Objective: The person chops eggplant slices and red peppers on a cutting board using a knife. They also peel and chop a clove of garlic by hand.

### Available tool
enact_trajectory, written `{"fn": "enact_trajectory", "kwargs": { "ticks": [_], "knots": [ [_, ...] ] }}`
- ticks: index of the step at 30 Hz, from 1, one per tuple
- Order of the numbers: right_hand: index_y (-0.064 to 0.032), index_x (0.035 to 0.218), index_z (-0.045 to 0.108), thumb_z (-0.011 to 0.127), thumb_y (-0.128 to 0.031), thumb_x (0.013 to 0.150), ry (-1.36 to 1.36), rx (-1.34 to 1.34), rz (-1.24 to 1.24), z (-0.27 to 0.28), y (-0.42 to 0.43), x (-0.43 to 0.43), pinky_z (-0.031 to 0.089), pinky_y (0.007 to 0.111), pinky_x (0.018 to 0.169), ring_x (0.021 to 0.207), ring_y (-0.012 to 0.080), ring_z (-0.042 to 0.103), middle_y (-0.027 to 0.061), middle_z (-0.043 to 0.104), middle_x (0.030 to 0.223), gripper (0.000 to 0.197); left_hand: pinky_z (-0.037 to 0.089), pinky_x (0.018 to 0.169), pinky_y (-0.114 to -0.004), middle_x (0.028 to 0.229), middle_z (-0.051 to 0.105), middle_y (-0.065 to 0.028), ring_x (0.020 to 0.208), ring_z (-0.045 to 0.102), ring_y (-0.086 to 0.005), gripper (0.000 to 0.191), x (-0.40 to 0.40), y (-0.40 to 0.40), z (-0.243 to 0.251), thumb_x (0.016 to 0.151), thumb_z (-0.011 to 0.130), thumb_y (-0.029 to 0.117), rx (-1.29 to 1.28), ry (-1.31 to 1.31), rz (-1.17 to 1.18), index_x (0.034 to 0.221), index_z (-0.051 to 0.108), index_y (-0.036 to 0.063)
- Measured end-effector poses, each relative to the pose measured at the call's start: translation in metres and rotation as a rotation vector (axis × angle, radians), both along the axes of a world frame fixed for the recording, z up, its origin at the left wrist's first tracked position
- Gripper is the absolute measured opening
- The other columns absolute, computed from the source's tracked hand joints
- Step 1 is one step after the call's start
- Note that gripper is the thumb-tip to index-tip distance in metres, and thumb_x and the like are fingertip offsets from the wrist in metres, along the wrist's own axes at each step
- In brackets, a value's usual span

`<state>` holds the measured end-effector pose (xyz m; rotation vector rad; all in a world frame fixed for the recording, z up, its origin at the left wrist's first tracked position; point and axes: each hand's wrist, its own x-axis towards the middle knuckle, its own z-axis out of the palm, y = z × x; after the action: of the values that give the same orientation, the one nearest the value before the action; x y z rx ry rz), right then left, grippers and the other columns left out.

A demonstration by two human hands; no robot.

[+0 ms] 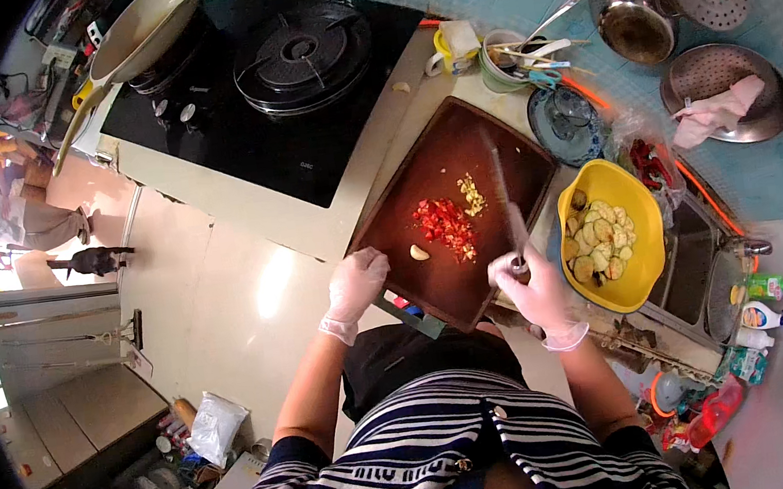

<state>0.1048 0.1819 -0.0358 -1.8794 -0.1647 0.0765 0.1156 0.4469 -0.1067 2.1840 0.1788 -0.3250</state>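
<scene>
My right hand (535, 291), in a clear disposable glove, is closed around the handle of a kitchen knife (515, 222), whose blade looks blurred and points away from me over the board's right part. Gloved too, my left hand (361, 281) is at the left edge of the brown cutting board (416, 293); its fingers are curled, and whether they grip the edge is unclear. On the board lie a heap of chopped red chili (445, 229), a smaller heap of minced garlic (472, 195) and a whole garlic clove (419, 252).
Right of the board, a yellow basin (648, 242) holds sliced vegetable rounds, beside a sink (680, 268). A gas stove (226, 147) with a pan (142, 37) stands at upper left. Utensils fill a pot (503, 77) behind the board. A person's legs (51, 222) and a dark cat (96, 261) show far left.
</scene>
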Motion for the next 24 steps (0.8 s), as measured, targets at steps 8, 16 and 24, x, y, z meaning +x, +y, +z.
{"fn": "enact_trajectory", "kwargs": {
  "ticks": [8, 16, 24],
  "knots": [
    [0.0002, 0.102, 0.060, 0.052, -0.043, 0.093, 0.712, 0.074, 0.126, -0.015, 0.007, -0.025, 0.042, 0.024, 0.043, 0.045, 0.0092, 0.051, 0.0031, 0.053, 0.056, 0.045, 0.046, 0.063, -0.033, 0.066, 0.060, -0.0107, 0.065, 0.059, -0.0208, 0.039, -0.001, -0.035, -0.021, 0.089, 0.053, 0.037, -0.048, 0.163, 0.122, 0.079, 0.062, 0.0003],
    [-0.0025, 0.077, 0.052, 0.045, -0.045, 0.096, 0.713, 0.127, 0.116, -0.031, 0.001, -0.038, 0.042, 0.023, 0.046, 0.045, 0.0110, 0.050, 0.0044, 0.052, 0.055, 0.047, 0.049, 0.072, -0.044, 0.080, 0.065, -0.0210, 0.081, 0.064, -0.0368, 0.049, 0.015, -0.060, 0.006, 0.082, 0.054, 0.049, 0.287, 0.179, 0.007, 0.085, 0.065, 0.0013],
    [-0.0025, 0.078, 0.054, 0.049, -0.037, 0.096, 0.922, 0.291, 0.199, -0.014, -0.014, -0.032, 0.041, 0.024, 0.044, 0.045, 0.0119, 0.049, 0.0041, 0.052, 0.056, 0.040, 0.038, 0.053, -0.028, 0.063, 0.056, -0.0048, 0.056, 0.047, -0.0128, 0.031, 0.037, 0.004, -0.021, 0.079, 0.057, 0.027, -0.443, 0.255, 0.329, 0.075, 0.066, -0.0024]
  ]
}}
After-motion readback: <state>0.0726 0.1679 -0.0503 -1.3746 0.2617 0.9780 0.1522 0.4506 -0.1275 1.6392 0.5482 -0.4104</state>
